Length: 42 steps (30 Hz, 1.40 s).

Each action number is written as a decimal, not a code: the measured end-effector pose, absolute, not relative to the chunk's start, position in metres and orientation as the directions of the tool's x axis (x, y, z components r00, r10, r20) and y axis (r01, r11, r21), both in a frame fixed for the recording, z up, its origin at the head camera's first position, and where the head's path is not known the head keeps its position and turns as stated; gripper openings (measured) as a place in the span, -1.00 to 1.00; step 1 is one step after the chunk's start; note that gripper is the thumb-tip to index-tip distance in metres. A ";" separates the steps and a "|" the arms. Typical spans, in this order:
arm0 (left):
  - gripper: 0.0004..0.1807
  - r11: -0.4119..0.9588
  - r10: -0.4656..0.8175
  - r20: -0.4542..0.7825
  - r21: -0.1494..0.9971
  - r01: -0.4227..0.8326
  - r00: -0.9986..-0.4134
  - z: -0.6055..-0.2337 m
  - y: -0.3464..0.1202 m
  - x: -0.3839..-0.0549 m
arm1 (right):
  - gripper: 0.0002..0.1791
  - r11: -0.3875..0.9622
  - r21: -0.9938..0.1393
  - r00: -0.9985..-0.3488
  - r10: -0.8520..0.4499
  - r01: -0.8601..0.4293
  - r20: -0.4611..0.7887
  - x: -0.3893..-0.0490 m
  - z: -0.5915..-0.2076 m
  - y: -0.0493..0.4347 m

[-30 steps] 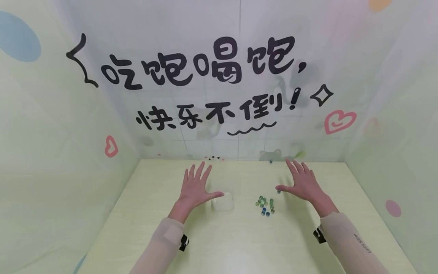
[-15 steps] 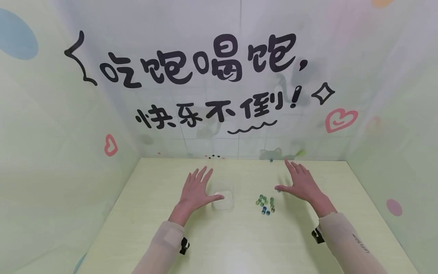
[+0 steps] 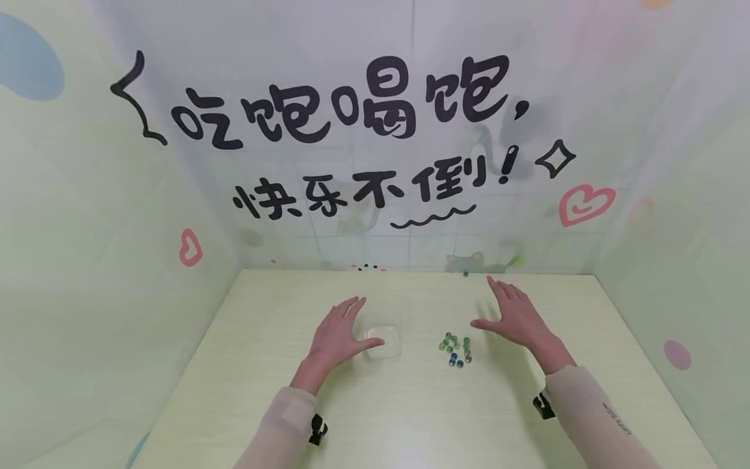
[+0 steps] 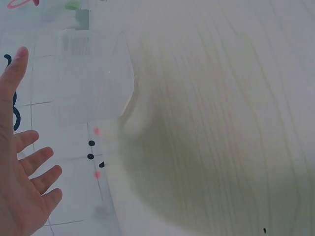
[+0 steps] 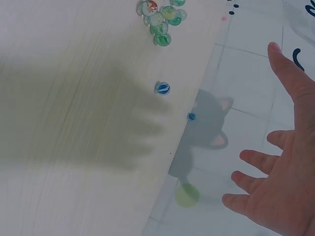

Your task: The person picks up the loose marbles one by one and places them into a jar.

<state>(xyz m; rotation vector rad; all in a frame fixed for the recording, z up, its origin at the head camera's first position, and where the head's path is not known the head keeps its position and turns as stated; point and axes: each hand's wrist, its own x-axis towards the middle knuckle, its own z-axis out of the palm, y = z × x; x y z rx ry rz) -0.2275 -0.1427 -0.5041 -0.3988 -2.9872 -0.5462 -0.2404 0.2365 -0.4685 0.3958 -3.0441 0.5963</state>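
Observation:
My left hand (image 3: 336,334) hovers over the table just left of a clear plastic container (image 3: 383,343), its thumb overlapping the container's edge in the head view. The left wrist view shows the container's see-through wall (image 4: 96,78) beyond the spread fingers. On the right, my right hand (image 3: 518,316) is held above the table with thumb and fingers apart and nothing in it. Between the hands lies a loose cluster of green and blue glass marbles (image 3: 449,350). A blue-striped marble (image 5: 163,88) sits apart from them, and another small blue marble (image 5: 192,116) lies at the table's back edge.
The pale wood-grain table (image 3: 375,417) is enclosed by printed cloth walls at the back and both sides. Black lettering and a pink heart (image 3: 586,205) decorate the back wall. A black clip (image 3: 543,405) shows at the right wrist.
My left hand has lowered slightly toward me, its fingers drawing a little closer together. The right hand has barely moved. The container and marbles lie where they were.

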 end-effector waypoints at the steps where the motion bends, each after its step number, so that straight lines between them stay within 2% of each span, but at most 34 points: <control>1: 0.12 0.898 0.232 0.121 0.354 0.260 -0.965 -0.505 -0.142 -0.227 | 0.21 0.894 -0.372 -0.968 -0.243 -0.248 0.061 -0.240 -0.469 0.236; 11: 0.07 0.812 0.192 0.069 0.550 0.198 -0.979 -0.520 -0.141 -0.226 | 0.20 0.886 -0.413 -0.975 -0.220 -0.211 0.027 -0.240 -0.474 0.238; 21: 0.05 0.647 0.194 0.050 0.745 0.166 -0.980 -0.530 -0.136 -0.227 | 0.19 0.876 -0.445 -0.979 -0.204 -0.187 0.010 -0.240 -0.480 0.235; 31: -0.04 0.541 0.219 0.062 0.823 0.174 -0.974 -0.532 -0.134 -0.228 | 0.13 0.871 -0.451 -0.979 -0.201 -0.195 0.034 -0.237 -0.482 0.232; 36: -0.07 0.468 0.235 0.023 0.873 0.133 -0.972 -0.534 -0.135 -0.231 | 0.01 0.863 -0.464 -0.980 -0.191 -0.198 0.062 -0.236 -0.484 0.232; 42: -0.11 0.452 0.229 0.001 0.886 0.107 -0.973 -0.538 -0.136 -0.236 | -0.13 0.854 -0.483 -0.981 -0.180 -0.195 0.079 -0.237 -0.490 0.235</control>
